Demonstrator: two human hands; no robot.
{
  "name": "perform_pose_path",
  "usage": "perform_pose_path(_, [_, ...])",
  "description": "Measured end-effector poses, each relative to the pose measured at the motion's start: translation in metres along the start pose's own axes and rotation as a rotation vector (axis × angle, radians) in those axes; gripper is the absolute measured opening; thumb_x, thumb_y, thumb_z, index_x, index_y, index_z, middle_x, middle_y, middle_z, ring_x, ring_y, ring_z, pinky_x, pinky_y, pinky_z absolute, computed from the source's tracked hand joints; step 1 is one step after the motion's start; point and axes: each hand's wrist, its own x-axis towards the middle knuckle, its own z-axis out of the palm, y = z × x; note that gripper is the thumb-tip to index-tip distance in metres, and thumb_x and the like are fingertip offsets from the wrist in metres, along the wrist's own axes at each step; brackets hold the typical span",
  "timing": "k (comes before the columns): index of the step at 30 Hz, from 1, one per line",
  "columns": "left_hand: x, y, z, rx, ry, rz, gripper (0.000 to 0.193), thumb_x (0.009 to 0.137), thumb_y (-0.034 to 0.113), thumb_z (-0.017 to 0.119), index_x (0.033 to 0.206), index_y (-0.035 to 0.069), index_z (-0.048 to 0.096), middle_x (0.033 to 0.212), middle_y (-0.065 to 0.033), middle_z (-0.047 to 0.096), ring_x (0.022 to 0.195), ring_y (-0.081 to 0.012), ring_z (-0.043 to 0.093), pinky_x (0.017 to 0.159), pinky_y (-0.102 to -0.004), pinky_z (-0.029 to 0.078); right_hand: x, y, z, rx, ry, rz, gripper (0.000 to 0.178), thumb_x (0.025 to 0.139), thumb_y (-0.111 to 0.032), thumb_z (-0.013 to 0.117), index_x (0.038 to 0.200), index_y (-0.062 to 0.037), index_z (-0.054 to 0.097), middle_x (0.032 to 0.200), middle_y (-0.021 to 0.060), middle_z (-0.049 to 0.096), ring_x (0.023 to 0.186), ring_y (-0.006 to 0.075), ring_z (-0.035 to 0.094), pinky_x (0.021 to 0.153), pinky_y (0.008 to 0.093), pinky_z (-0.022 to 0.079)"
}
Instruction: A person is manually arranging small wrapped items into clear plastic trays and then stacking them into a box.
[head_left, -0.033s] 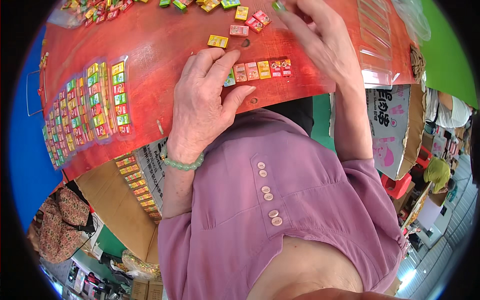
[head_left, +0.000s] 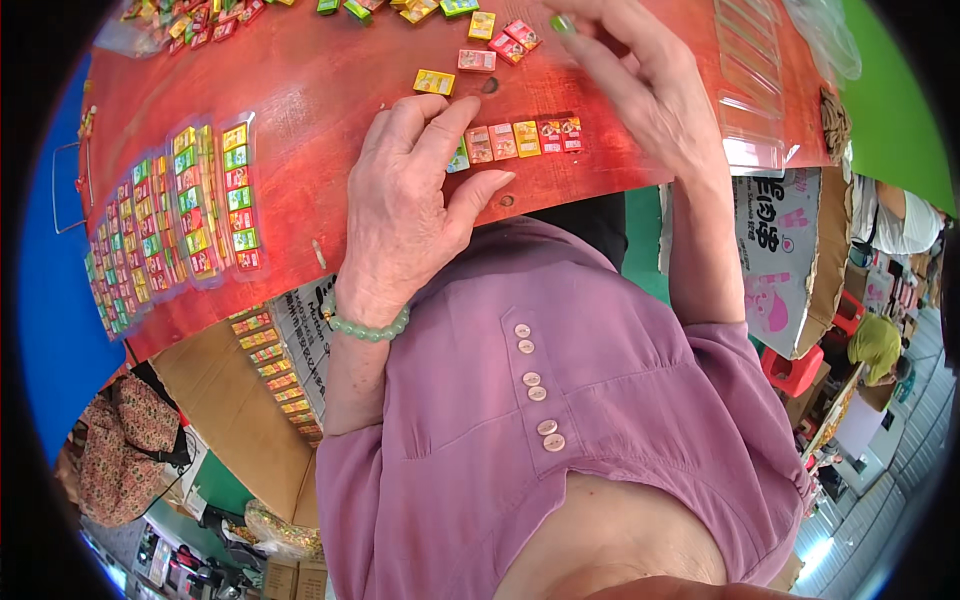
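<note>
My left hand (head_left: 408, 205), with a green bead bracelet (head_left: 368, 328) on its wrist, lies over the left end of a row of small candy-sized boxes (head_left: 503, 141). Its thumb is spread from the fingers, on the near side of the row. A green box (head_left: 458, 157) shows partly beside its index finger; what lies under the palm is hidden. The row continues right in pink, yellow and red. At the top edge my right hand (head_left: 640, 75) is raised right of the loose boxes, a small green box (head_left: 562, 23) at its thumb tip. Its other fingertips are cut off.
Loose boxes (head_left: 435, 82) lie beyond the row, with a heap (head_left: 210, 20) at the far left. Filled clear trays (head_left: 243, 195) stand on the left of the red table (head_left: 310, 120). Clear plastic trays (head_left: 750, 90) lie at the right. Cardboard cartons (head_left: 240, 400) sit below the edge.
My right hand has shifted very slightly, and the green box at its thumb shows a little lower. The left hand stays in place.
</note>
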Motion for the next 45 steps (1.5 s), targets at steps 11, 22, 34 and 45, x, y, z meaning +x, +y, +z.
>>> perform_pose_path(11, [0.005,0.013,0.015,0.161,0.007,0.005,0.037,0.079,0.029,0.085,0.112,0.013,0.077,0.099,-0.004,0.057,0.087,-0.0254,0.057,0.076,-0.0402,0.051,-0.063,0.017,0.0,0.068,0.014,-0.032,0.029,0.093,-0.007,0.076,0.12,-0.0028,0.069,0.088,0.0011,0.053,0.079,0.0119,0.053,0.073,0.0264,0.047])
perform_pose_path(22, [0.0,0.009,0.009,0.244,0.045,0.031,0.028,0.082,0.023,0.083,0.106,0.011,0.078,0.099,-0.0032,0.06,0.083,-0.0246,0.057,0.073,-0.0397,0.05,-0.055,0.012,0.018,-0.203,-0.027,-0.334,0.035,0.084,-0.019,0.082,0.114,-0.0053,0.071,0.112,0.0097,0.063,0.1,0.0285,0.059,0.089,0.04,0.049])
perform_pose_path(34, [-0.004,0.002,0.001,0.216,0.021,-0.016,0.032,0.079,0.02,0.085,0.109,0.012,0.078,0.1,-0.0043,0.059,0.086,-0.024,0.058,0.074,-0.0395,0.051,-0.05,0.01,0.029,-0.194,-0.091,-0.388,0.038,0.083,-0.021,0.082,0.115,-0.0043,0.07,0.116,0.0094,0.064,0.108,0.0312,0.058,0.094,0.0426,0.047])
perform_pose_path(45, [0.002,0.004,0.003,0.204,-0.019,0.029,0.037,0.078,0.021,0.085,0.113,0.009,0.076,0.101,-0.0053,0.06,0.088,-0.0253,0.058,0.076,-0.0399,0.051,-0.058,0.012,0.014,-0.266,-0.059,-0.263,0.06,0.078,-0.027,0.086,0.131,-0.0076,0.066,0.119,0.0121,0.062,0.107,0.0335,0.061,0.092,0.0424,0.053])
